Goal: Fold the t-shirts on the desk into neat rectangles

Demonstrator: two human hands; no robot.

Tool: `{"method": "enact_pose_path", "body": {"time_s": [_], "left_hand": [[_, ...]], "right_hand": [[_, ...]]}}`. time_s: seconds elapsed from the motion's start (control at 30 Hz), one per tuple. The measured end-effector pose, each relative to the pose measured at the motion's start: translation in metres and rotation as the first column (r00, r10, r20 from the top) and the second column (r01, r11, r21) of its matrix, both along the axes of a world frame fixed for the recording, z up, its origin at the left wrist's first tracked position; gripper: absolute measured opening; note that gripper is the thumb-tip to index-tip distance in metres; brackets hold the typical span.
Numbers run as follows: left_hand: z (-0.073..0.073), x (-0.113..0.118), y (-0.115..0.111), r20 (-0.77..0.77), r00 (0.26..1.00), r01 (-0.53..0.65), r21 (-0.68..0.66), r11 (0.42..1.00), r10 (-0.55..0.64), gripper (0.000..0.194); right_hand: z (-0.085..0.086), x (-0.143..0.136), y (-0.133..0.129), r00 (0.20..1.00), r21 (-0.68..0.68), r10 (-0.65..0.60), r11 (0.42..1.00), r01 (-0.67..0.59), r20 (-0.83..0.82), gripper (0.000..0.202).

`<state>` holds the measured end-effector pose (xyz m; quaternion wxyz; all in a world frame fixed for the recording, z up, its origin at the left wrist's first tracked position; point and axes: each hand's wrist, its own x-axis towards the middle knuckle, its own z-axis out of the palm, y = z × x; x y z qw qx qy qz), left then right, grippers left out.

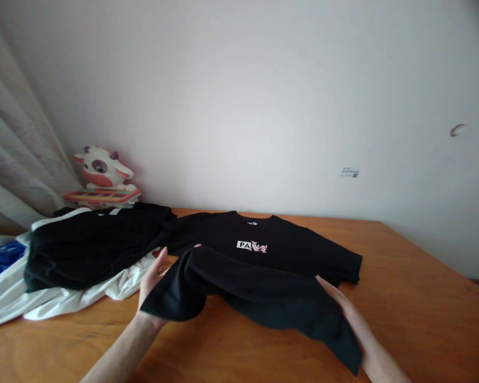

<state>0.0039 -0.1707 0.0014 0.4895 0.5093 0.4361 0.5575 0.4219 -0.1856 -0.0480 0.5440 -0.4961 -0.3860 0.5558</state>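
A black T-shirt (295,242) lies with its collar toward the wall and a small white and pink print (251,246) on its chest. Its lower part is raised off the wooden table (415,314) and bends toward me in a loose fold. My left hand (154,284) grips the left side of this raised part, thumb showing and most fingers hidden behind the cloth. At the right side, my right hand (345,308) holds the cloth, its fingers partly covered by the fabric.
Left of the T-shirt sits a heap of black clothing (96,250) over white cloth (80,304), with blue fabric (3,260) at the edge. Behind the heap stands a toy cow with a keyboard (104,175). A wall (239,106) closes off the back; a curtain (16,117) hangs left.
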Motion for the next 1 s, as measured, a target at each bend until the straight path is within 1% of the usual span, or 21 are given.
{"method": "enact_pose_path", "body": {"time_s": [0.1,0.13,0.17,0.2,0.23,0.27,0.3,0.33,0.37,0.4,0.47,0.53,0.57,0.63,0.67,0.7,0.77,0.83,0.9,0.97,1.0], "left_hand": [[0.009,0.002,-0.003,0.102,0.985,0.132,0.052,0.990,-0.136,0.101],[0.010,0.003,-0.005,0.081,0.983,0.155,0.092,0.984,-0.162,0.103],[0.009,0.005,-0.006,0.004,0.986,0.163,0.134,0.978,-0.165,0.107],[0.006,0.008,-0.008,-0.129,0.982,0.159,0.166,0.973,-0.138,0.113],[0.001,0.011,-0.009,-0.292,0.951,0.157,0.185,0.970,-0.099,0.122],[-0.005,0.014,-0.009,-0.458,0.887,0.163,0.187,0.969,-0.061,0.130],[-0.011,0.018,-0.009,-0.605,0.795,0.174,0.169,0.970,-0.038,0.133],[-0.017,0.021,-0.008,-0.718,0.695,0.183,0.141,0.973,-0.027,0.130],[-0.022,0.023,-0.008,-0.792,0.610,0.189,0.122,0.974,-0.019,0.121],[-0.025,0.025,-0.007,-0.836,0.549,0.201,0.118,0.973,-0.012,0.108],[-0.026,0.024,-0.005,-0.865,0.500,0.232,0.163,0.959,0.026,0.085],[-0.021,0.020,-0.003,-0.848,0.526,0.270,0.235,0.934,0.061,0.079],[-0.017,0.016,-0.002,-0.829,0.553,0.269,0.266,0.926,0.078,0.079],[-0.009,0.009,0.001,-0.780,0.612,0.196,0.311,0.930,0.132,0.077],[-0.007,0.006,0.003,-0.751,0.638,0.125,0.323,0.938,0.173,0.075],[-0.006,0.004,0.005,-0.721,0.656,0.039,0.328,0.944,0.224,0.072],[-0.007,0.000,0.010,-0.675,0.666,-0.123,0.320,0.940,0.317,0.064],[-0.009,-0.002,0.014,-0.651,0.675,-0.194,0.298,0.935,0.347,0.051],[-0.009,-0.002,0.017,-0.639,0.698,-0.179,0.283,0.942,0.324,0.040],[-0.007,-0.003,0.017,-0.608,0.726,-0.173,0.292,0.941,0.322,0.037],[-0.005,-0.004,0.017,-0.579,0.739,-0.195,0.307,0.931,0.346,0.037]], "right_hand": [[0.001,-0.002,-0.003,0.996,-0.065,0.014,0.998,-0.019,-0.085,0.043],[0.000,-0.003,-0.004,0.991,-0.086,0.006,0.996,-0.018,-0.136,0.045],[0.000,-0.004,-0.003,0.982,-0.100,-0.006,0.995,-0.013,-0.188,0.049],[-0.001,-0.004,-0.002,0.973,-0.107,-0.022,0.994,-0.003,-0.231,0.051],[-0.001,-0.005,0.000,0.965,-0.115,-0.042,0.993,0.012,-0.259,0.053],[0.000,-0.006,0.002,0.960,-0.123,-0.060,0.992,0.027,-0.272,0.053],[0.001,-0.007,0.003,0.959,-0.131,-0.074,0.991,0.039,-0.275,0.054],[0.003,-0.009,0.005,0.958,-0.136,-0.088,0.989,0.052,-0.273,0.054],[0.006,-0.010,0.007,0.957,-0.143,-0.104,0.987,0.067,-0.270,0.055],[0.009,-0.011,0.007,0.957,-0.150,-0.114,0.986,0.076,-0.267,0.057],[0.018,-0.013,0.006,0.959,-0.159,-0.087,0.986,0.046,-0.268,0.065],[0.025,-0.014,0.001,0.973,-0.120,-0.006,0.992,-0.022,-0.232,0.082],[0.027,-0.014,-0.003,0.983,-0.068,0.060,0.995,-0.073,-0.173,0.092],[0.029,-0.014,-0.010,0.981,0.063,0.180,0.981,-0.184,0.071,0.112],[0.028,-0.014,-0.014,0.949,0.106,0.207,0.966,-0.237,0.239,0.119],[0.026,-0.014,-0.016,0.891,0.123,0.210,0.952,-0.280,0.402,0.121],[0.021,-0.013,-0.019,0.757,0.112,0.176,0.943,-0.313,0.630,0.114],[0.015,-0.011,-0.015,0.686,0.114,0.129,0.948,-0.297,0.716,0.097],[0.011,-0.009,-0.008,0.702,0.183,0.029,0.957,-0.226,0.712,0.082],[0.009,-0.005,-0.001,0.748,0.296,-0.152,0.953,-0.062,0.647,0.072],[0.009,-0.004,0.002,0.758,0.347,-0.254,0.937,0.039,0.600,0.070]]}}
